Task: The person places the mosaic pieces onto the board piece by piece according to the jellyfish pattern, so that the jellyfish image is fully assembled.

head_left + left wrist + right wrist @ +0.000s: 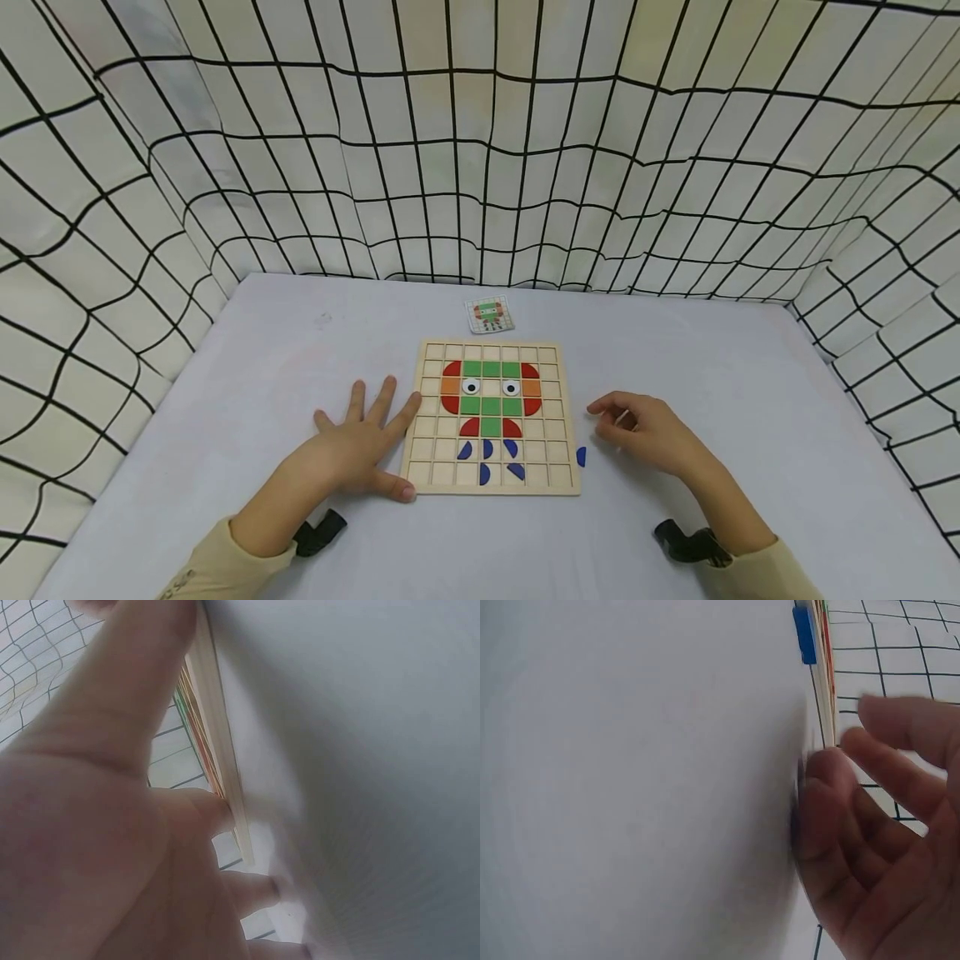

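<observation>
A wooden grid board point(547, 454) lies flat on the table, bearing a figure of green, red and orange pieces with two eye pieces. Several blue pieces point(485, 474), mostly half-round, sit in its lower cells. My left hand point(348, 450) is spread on the table at the board's left; its thumb and index finger touch the board's edge. To the right of the board, my right hand point(652, 433) hovers or rests by the table with loosely curled fingers and no visible object in them. One blue half-round piece point(581, 457) lies between that hand and the board's right edge.
Behind the board is a small card point(490, 315) with a similar figure printed on it. White walls covered by black netting point(480, 200) rise around the table point(360, 317). Dark devices point(321, 533) are strapped at both wrists.
</observation>
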`<action>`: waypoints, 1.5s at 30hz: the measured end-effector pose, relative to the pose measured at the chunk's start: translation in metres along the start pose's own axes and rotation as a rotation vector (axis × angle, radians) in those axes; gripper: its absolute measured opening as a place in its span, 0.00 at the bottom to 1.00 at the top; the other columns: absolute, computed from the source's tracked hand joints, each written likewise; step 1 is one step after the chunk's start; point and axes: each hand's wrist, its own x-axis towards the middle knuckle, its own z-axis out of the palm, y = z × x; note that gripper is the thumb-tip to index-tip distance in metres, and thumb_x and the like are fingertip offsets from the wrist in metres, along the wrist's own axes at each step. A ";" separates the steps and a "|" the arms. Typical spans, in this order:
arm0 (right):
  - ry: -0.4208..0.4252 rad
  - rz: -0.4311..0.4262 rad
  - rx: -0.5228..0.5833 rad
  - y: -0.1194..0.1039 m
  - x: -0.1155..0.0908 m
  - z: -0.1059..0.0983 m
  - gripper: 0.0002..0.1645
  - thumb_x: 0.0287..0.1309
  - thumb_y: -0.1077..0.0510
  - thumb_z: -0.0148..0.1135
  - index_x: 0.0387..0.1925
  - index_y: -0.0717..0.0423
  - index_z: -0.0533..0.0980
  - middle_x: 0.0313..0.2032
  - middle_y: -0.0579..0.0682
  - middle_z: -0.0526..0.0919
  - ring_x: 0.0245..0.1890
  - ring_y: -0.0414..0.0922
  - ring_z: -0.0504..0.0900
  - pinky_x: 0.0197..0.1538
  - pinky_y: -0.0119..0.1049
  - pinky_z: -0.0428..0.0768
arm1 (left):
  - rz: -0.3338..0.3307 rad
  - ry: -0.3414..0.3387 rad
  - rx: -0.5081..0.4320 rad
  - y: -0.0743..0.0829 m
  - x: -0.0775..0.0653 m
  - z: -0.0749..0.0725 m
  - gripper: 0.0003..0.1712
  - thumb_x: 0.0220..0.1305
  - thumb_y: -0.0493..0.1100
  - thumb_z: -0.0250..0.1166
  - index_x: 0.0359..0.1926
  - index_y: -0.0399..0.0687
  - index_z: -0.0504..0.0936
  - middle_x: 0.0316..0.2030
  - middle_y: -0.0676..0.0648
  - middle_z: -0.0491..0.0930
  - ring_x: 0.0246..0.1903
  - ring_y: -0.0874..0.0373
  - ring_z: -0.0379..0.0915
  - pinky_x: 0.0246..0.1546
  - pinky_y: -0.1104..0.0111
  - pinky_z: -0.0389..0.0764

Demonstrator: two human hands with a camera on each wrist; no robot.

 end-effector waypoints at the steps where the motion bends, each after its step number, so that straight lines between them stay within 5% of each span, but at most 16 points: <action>1: -0.022 0.001 -0.004 0.000 -0.001 -0.001 0.14 0.59 0.56 0.70 0.48 0.47 0.82 0.35 0.44 0.80 0.32 0.43 0.77 0.33 0.32 0.77 | -0.001 0.000 0.000 0.000 0.000 0.000 0.75 0.36 0.78 0.72 0.80 0.53 0.48 0.78 0.31 0.37 0.71 0.19 0.29 0.47 0.15 0.44; 8: -0.118 -0.049 -0.080 -0.003 -0.001 0.002 0.20 0.51 0.51 0.76 0.48 0.42 0.83 0.37 0.45 0.76 0.32 0.43 0.74 0.34 0.31 0.75 | -0.005 -0.004 -0.005 0.001 -0.001 -0.001 0.75 0.36 0.77 0.72 0.80 0.52 0.49 0.78 0.31 0.37 0.71 0.19 0.29 0.47 0.15 0.44; 16: -0.102 -0.089 -0.157 -0.005 0.002 0.009 0.16 0.50 0.54 0.76 0.42 0.40 0.82 0.34 0.42 0.75 0.31 0.40 0.73 0.33 0.30 0.75 | 0.002 0.003 0.010 0.001 -0.002 -0.002 0.74 0.37 0.78 0.72 0.80 0.52 0.49 0.78 0.30 0.38 0.71 0.19 0.31 0.47 0.15 0.45; 23: -0.101 -0.093 -0.168 -0.006 0.000 0.008 0.10 0.52 0.55 0.75 0.32 0.37 0.82 0.32 0.41 0.76 0.29 0.39 0.73 0.32 0.31 0.75 | 0.000 0.001 0.017 0.001 -0.001 -0.002 0.75 0.37 0.78 0.71 0.80 0.53 0.48 0.78 0.31 0.37 0.72 0.19 0.31 0.47 0.15 0.46; 34: -0.171 -0.095 -0.092 -0.007 0.000 0.006 0.09 0.54 0.61 0.73 0.33 0.44 0.82 0.26 0.40 0.77 0.28 0.39 0.74 0.32 0.31 0.76 | -0.004 -0.002 0.011 0.002 -0.002 -0.003 0.75 0.37 0.78 0.72 0.80 0.53 0.49 0.78 0.31 0.37 0.71 0.19 0.30 0.47 0.15 0.45; 45: -0.173 -0.120 -0.146 -0.010 0.000 0.012 0.12 0.49 0.57 0.77 0.29 0.40 0.79 0.27 0.37 0.77 0.29 0.38 0.75 0.33 0.32 0.77 | -0.004 0.002 0.012 0.002 -0.002 -0.002 0.75 0.36 0.78 0.71 0.80 0.53 0.49 0.78 0.30 0.38 0.71 0.19 0.30 0.47 0.15 0.45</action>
